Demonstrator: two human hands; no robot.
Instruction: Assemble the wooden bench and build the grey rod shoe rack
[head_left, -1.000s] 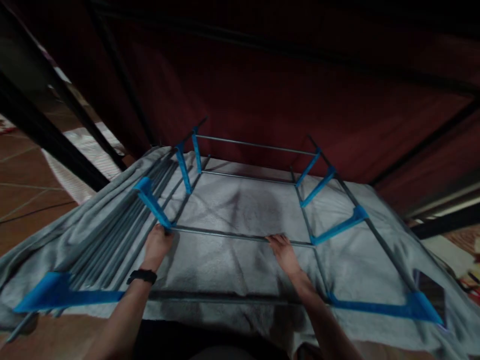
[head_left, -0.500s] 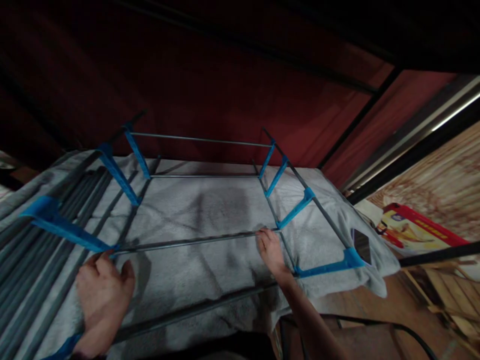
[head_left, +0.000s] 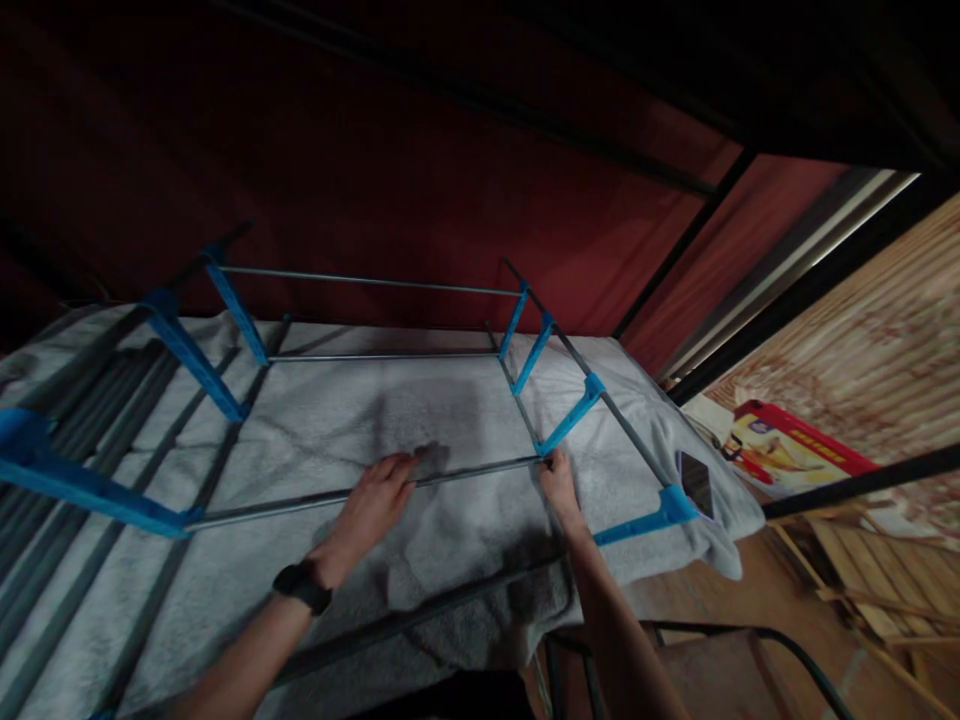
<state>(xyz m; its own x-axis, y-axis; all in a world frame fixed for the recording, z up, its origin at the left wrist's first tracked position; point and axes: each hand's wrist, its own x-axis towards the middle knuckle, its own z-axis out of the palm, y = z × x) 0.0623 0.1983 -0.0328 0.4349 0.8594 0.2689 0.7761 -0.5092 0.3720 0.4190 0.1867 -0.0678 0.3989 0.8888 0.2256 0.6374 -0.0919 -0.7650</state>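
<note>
A rack frame of grey metal rods and blue plastic connectors lies on a grey towel (head_left: 450, 400). My left hand (head_left: 373, 508), a black watch at its wrist, lies on the near cross rod (head_left: 480, 469) at about its middle, fingers stretched along it. At the rod's right end my right hand (head_left: 558, 484) is closed in a pinch, where the rod meets a blue connector (head_left: 571, 416). Whether the fingers grip the rod or the connector is hard to tell in the dim light.
A bundle of loose grey rods (head_left: 71, 400) lies at the left on the towel. A dark phone (head_left: 697, 483) rests at the towel's right corner. Dark red fabric and black poles stand behind. A red box (head_left: 795, 455) and wooden slats (head_left: 862, 570) are on the floor at right.
My left hand has moved right along the near rod, from its left end to its middle. My right hand has slid to the rod's right end. The view has turned rightward.
</note>
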